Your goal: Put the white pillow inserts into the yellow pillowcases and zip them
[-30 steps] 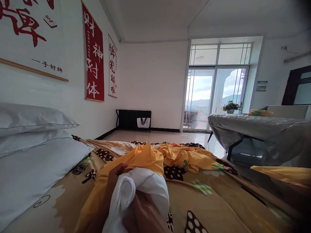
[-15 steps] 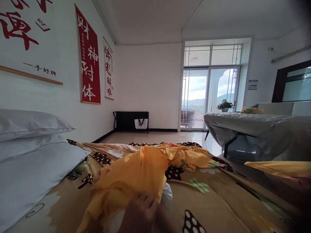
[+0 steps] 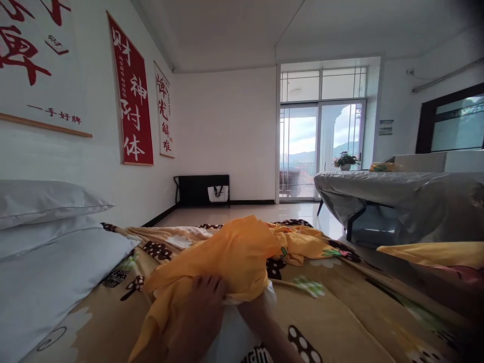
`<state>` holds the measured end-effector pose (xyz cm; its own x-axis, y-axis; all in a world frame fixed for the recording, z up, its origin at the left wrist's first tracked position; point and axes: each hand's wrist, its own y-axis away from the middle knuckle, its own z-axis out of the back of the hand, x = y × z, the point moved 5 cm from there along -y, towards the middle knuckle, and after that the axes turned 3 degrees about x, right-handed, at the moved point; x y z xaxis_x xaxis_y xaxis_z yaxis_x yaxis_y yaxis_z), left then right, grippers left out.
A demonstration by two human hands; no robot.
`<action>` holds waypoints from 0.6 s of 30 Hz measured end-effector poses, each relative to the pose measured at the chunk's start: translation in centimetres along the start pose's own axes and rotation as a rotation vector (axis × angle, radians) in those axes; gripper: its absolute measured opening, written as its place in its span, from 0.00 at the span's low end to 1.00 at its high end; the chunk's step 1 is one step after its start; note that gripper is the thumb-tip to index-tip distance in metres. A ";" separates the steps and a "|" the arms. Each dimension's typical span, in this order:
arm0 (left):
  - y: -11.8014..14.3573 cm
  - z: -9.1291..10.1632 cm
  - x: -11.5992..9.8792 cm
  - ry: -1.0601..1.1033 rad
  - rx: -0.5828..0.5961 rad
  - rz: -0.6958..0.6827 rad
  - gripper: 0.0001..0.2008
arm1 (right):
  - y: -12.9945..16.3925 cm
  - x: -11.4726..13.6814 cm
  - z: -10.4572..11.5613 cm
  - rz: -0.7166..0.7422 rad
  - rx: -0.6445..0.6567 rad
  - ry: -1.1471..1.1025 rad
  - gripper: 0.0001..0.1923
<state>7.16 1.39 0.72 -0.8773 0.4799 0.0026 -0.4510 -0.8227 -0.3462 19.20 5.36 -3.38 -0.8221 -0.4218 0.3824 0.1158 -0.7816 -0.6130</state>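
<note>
My left hand (image 3: 203, 308) grips the lower edge of a yellow pillowcase (image 3: 230, 254), bunched up over a white pillow (image 3: 231, 334) at the bottom centre. My right forearm (image 3: 264, 327) runs up from the bottom edge and disappears under the yellow cloth beside the white pillow, so that hand is hidden. Both lie on a tan quilt (image 3: 340, 307) printed with mushrooms.
Two white pillows (image 3: 49, 237) are stacked at the left against a wall with red-and-white banners (image 3: 131, 96). More yellow cloth (image 3: 302, 242) lies crumpled further down the bed. A plastic-covered table (image 3: 397, 194) stands right, a glass door (image 3: 321, 146) beyond.
The yellow pillowcase has been pulled up over the white pillow, which showed plainly a second ago. My left hand shifted up onto the cloth edge and my view turned slightly.
</note>
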 end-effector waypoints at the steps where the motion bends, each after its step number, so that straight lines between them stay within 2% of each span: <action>1: -0.3 -0.3 0.7 -0.015 -0.007 0.029 0.21 | 0.0 0.9 0.2 -0.005 0.022 0.003 0.17; 3: -0.5 -0.4 2.6 -0.006 -0.088 0.127 0.19 | 0.1 2.6 0.8 0.000 0.057 0.001 0.15; 5: 0.1 0.2 5.1 0.078 -0.258 0.312 0.13 | 0.6 4.3 1.7 0.087 0.081 0.019 0.16; 9: 2.1 1.5 10.3 0.279 -0.531 0.675 0.05 | 3.1 7.6 2.9 0.474 0.204 0.130 0.27; 10: 2.5 1.8 11.3 0.342 -0.577 0.735 0.04 | 3.8 8.1 2.9 0.539 0.249 0.133 0.25; 13: 4.2 3.2 13.3 0.516 -0.784 0.889 0.05 | 4.9 8.6 2.5 0.539 0.371 0.073 0.16; 16: 6.5 4.8 13.5 0.537 -1.014 0.945 0.08 | 4.5 8.3 1.7 0.458 0.434 0.015 0.25; 18: 7.7 5.6 12.8 0.463 -1.059 0.873 0.08 | 4.0 8.3 1.0 0.463 0.455 -0.021 0.30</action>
<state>-8.46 -0.55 3.33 -0.5808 0.1755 -0.7949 0.7005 -0.3897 -0.5979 13.43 -1.71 -1.94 -0.6195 -0.7674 0.1654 0.6842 -0.6311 -0.3654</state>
